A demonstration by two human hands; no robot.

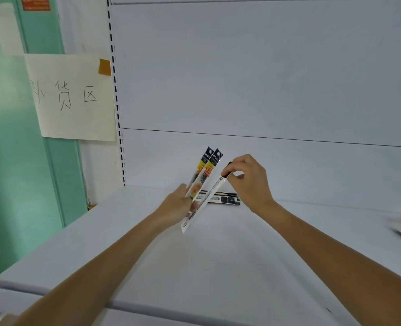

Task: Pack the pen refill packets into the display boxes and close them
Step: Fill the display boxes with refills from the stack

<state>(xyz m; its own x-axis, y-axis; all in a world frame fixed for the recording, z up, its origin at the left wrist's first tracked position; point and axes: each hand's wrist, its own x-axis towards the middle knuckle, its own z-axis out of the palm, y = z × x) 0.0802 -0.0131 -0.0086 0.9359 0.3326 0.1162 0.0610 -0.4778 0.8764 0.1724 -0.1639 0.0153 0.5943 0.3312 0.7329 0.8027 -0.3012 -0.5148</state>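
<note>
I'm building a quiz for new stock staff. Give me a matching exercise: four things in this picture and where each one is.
Things: 1 colourful packets; 2 white packet; 3 dark packets; 4 handwritten sign.
Places: A lying on the shelf; B taped up at the left; C top end pinched by the right hand; D gripped low by the left hand.
Pairs: 1-D; 2-C; 3-A; 4-B.
</note>
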